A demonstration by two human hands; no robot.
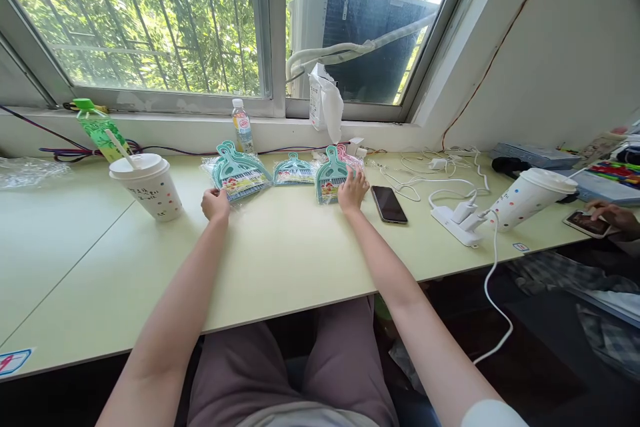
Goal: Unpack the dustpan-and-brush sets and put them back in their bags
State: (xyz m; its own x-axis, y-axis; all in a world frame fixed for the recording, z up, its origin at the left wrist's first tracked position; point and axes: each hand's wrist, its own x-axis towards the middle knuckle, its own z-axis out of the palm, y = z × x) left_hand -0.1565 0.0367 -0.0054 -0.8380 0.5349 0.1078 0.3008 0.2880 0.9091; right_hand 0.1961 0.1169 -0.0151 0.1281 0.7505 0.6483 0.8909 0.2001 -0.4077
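Note:
A stack of teal mini dustpan-and-brush sets (243,177) in clear wrap lies on the table at centre left. My left hand (215,204) is closed on its lower left edge, thumb and fingers curled. Another teal dustpan set (329,181) lies at centre right, with pink dustpan sets (351,157) partly beneath and beside it. My right hand (353,191) rests on the right side of this pile, fingers apart and touching the wrap. Between the two piles sits a single teal dustpan set (293,171), touched by neither hand.
A white cup (150,188) with a straw and a green-capped bottle (103,130) stand left. Behind are a small bottle (243,127) and a tissue pack (325,103). Rightward lie a phone (389,205), a power strip (456,223), cables and a second cup (531,199). Another person's hand (617,217) holds a phone.

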